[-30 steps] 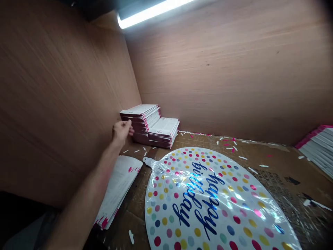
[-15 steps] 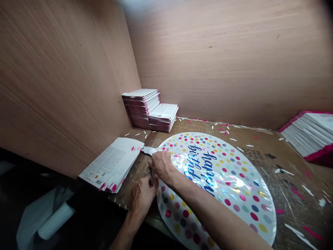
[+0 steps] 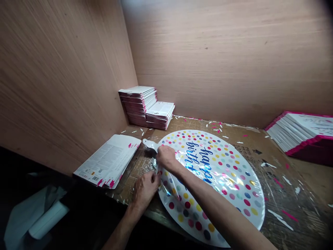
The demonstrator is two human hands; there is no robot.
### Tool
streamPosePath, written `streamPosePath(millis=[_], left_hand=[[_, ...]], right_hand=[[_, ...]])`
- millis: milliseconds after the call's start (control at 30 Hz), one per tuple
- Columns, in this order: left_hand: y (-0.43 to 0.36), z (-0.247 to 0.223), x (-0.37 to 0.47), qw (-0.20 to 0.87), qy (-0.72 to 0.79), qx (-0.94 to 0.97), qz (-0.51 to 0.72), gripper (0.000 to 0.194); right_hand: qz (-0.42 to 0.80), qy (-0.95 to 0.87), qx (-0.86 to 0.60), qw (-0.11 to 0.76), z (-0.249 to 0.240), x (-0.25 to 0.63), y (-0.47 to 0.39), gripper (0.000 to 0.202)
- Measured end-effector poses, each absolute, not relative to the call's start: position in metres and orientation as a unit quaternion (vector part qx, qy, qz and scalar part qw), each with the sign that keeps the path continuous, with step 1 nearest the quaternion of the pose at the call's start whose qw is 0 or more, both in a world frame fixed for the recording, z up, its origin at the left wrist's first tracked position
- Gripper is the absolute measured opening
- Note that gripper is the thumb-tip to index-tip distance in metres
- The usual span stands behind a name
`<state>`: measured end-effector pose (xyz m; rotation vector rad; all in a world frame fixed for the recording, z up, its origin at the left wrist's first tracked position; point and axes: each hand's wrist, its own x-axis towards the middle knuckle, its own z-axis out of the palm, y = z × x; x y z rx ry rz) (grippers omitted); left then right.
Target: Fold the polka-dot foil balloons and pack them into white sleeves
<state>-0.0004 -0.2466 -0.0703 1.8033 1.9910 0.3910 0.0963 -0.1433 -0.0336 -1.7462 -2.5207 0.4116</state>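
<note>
A flat, round foil balloon [image 3: 234, 180] with coloured dots and blue "happy birthday" lettering lies across the bench, its lower edge reaching past the front. Its narrow neck [image 3: 149, 143] points left and bends up beyond my right fist. My right hand [image 3: 166, 158] is closed on the balloon at the base of the neck, with the forearm crossing over the lettering. Just below, my left hand [image 3: 145, 187] pinches the balloon's left edge between thumb and fingers. The foil between the two hands looks creased. My fingertips are partly hidden.
White printed card sleeves [image 3: 106, 161] lie in a pile at left. Taller stacks of sleeves [image 3: 137, 104] stand in the back corner, and more pink-edged ones [image 3: 301, 133] lean at right. Paper scraps litter the cardboard-covered bench [image 3: 244, 139]. Wooden panels [image 3: 208, 62] enclose the back and left.
My right hand has moved slightly from the neck toward the balloon's body, and the neck now lifts and curls. My left hand stays at the edge. The view has shifted a little.
</note>
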Motion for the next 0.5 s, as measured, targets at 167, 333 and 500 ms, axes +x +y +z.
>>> streamPosePath(millis=[167, 333, 500], left_hand=[[-0.229, -0.049, -0.016, 0.144, 0.727, 0.643, 0.191, 0.039], [-0.179, -0.037, -0.004, 0.088, 0.694, 0.703, 0.129, 0.035], [-0.135, -0.052, -0.005, 0.073, 0.736, 0.673, 0.011, 0.045]], right_hand=[[0.272, -0.754, -0.584, 0.129, -0.048, 0.127, -0.131, 0.035], [0.382, -0.697, -0.57, 0.208, -0.06, 0.126, -0.132, 0.022], [0.445, -0.616, -0.572, 0.309, -0.062, 0.152, -0.141, 0.024]])
